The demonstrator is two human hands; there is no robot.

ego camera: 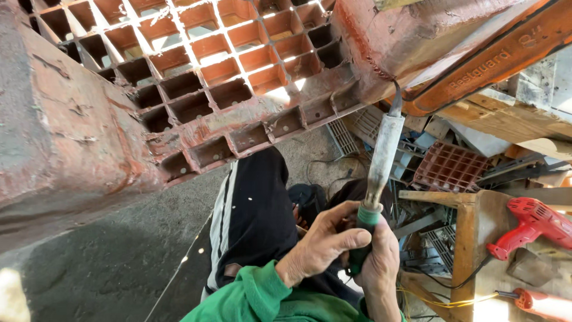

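Both hands, left hand (319, 247) and right hand (381, 262), fingers clenched round soldering iron (381, 161), tip on red plastic crate (226, 89) seam; best kept steady, pressed along crack.

workshop | red power drill (532, 225) on wooden bench (471, 238) | stacked plastic crates (448, 167)

The red plastic grid (226, 71) looks scuffed, matt and dusty. The soldering iron (381, 155) has a dull, stained metal barrel and a green plastic handle. The wooden stool (471, 238) is rough; the red drill (530, 223) is glossy plastic.
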